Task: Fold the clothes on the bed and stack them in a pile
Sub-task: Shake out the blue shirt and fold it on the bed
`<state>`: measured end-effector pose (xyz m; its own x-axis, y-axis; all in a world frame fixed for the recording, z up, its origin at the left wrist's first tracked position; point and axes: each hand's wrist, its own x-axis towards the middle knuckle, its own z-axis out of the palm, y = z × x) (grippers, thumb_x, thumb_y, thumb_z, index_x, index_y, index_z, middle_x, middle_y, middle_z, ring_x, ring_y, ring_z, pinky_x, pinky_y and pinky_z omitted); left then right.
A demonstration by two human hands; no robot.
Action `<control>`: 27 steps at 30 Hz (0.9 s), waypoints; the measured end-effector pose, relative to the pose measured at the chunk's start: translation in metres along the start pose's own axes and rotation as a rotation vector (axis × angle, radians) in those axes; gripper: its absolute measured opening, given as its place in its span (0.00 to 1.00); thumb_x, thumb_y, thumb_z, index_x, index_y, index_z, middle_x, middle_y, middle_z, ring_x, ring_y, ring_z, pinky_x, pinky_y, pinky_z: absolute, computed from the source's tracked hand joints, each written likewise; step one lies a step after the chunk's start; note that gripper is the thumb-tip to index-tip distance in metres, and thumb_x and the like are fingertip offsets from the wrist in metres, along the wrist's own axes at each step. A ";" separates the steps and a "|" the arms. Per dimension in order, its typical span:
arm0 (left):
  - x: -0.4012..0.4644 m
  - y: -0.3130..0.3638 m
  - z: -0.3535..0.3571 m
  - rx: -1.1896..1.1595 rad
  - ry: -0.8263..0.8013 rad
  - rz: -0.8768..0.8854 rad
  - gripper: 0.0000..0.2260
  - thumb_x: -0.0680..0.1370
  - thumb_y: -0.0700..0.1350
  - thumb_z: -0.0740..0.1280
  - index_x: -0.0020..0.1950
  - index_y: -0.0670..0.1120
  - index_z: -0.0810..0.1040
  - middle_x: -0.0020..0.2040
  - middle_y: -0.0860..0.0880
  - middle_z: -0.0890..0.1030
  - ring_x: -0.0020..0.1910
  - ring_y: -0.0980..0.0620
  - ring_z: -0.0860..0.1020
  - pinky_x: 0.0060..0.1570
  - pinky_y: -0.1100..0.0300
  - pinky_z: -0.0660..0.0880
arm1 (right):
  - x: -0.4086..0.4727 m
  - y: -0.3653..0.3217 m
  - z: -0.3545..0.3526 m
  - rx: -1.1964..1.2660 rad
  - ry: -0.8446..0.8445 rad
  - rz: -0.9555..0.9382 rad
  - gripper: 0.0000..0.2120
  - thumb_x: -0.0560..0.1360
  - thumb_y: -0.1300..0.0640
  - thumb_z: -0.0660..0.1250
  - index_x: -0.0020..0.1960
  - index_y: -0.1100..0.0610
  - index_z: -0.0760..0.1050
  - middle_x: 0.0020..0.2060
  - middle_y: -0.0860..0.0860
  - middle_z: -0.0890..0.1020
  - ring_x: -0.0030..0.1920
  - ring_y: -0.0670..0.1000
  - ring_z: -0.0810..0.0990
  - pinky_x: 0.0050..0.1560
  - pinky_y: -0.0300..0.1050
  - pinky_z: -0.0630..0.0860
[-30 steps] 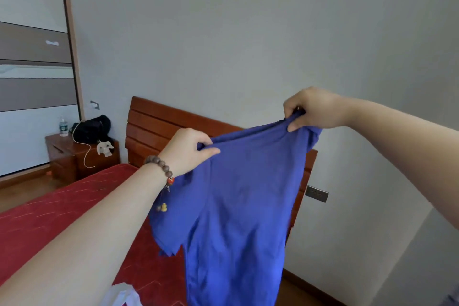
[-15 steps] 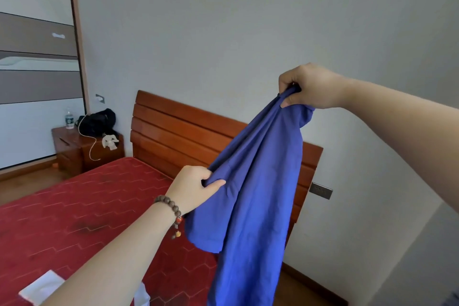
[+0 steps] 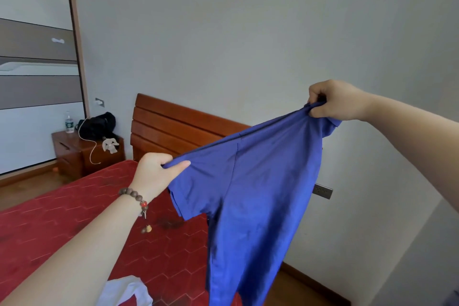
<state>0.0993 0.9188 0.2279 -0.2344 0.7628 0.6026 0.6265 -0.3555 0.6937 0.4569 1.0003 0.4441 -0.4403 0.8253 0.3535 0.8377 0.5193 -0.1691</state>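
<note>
Here both hands (image 3: 156,174) (raised) pinch shirt (image 3: 253,194).

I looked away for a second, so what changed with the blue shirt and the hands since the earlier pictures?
The hands drew apart, pulling the blue shirt taut along its top edge; half a second ago it hung bunched. The left hand and right hand kept their grip throughout, shirt held above the red bed.

Hands (image 3: 159,171) spread apart; shirt (image 3: 250,194) now stretched out
</note>
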 end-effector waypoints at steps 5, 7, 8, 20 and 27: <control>0.014 0.010 -0.014 -0.024 0.042 0.008 0.12 0.72 0.48 0.75 0.39 0.50 0.72 0.30 0.52 0.75 0.29 0.58 0.71 0.32 0.61 0.69 | -0.007 0.009 0.001 0.124 0.000 0.027 0.13 0.71 0.66 0.70 0.51 0.52 0.75 0.42 0.49 0.80 0.42 0.49 0.76 0.40 0.38 0.71; 0.016 0.013 -0.021 -0.026 -0.008 0.026 0.11 0.72 0.49 0.75 0.50 0.59 0.77 0.39 0.56 0.80 0.37 0.59 0.77 0.39 0.64 0.74 | -0.007 0.008 0.001 0.079 -0.007 0.009 0.14 0.72 0.66 0.70 0.52 0.50 0.78 0.42 0.47 0.80 0.43 0.48 0.77 0.40 0.37 0.70; 0.016 0.015 -0.023 -0.005 -0.027 0.044 0.10 0.72 0.49 0.75 0.50 0.59 0.79 0.41 0.60 0.81 0.40 0.61 0.78 0.41 0.67 0.73 | -0.007 0.007 0.003 0.043 -0.014 0.002 0.13 0.72 0.66 0.70 0.50 0.51 0.80 0.42 0.47 0.81 0.44 0.49 0.77 0.41 0.37 0.70; 0.026 0.004 -0.049 0.013 0.037 -0.046 0.09 0.73 0.45 0.74 0.36 0.46 0.78 0.33 0.46 0.81 0.33 0.52 0.76 0.34 0.64 0.70 | -0.024 -0.006 0.031 0.221 0.038 0.054 0.05 0.73 0.63 0.72 0.42 0.55 0.80 0.38 0.51 0.81 0.39 0.51 0.79 0.37 0.36 0.73; 0.004 0.002 -0.055 0.081 0.029 -0.064 0.11 0.73 0.44 0.74 0.36 0.43 0.76 0.34 0.47 0.80 0.36 0.51 0.78 0.36 0.65 0.71 | -0.032 -0.003 0.064 0.181 0.196 0.033 0.05 0.74 0.64 0.70 0.43 0.56 0.77 0.33 0.48 0.79 0.32 0.45 0.76 0.32 0.34 0.68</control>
<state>0.0583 0.8914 0.2535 -0.2968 0.7660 0.5702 0.6673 -0.2608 0.6976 0.4478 0.9864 0.3747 -0.3277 0.7929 0.5138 0.7713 0.5386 -0.3392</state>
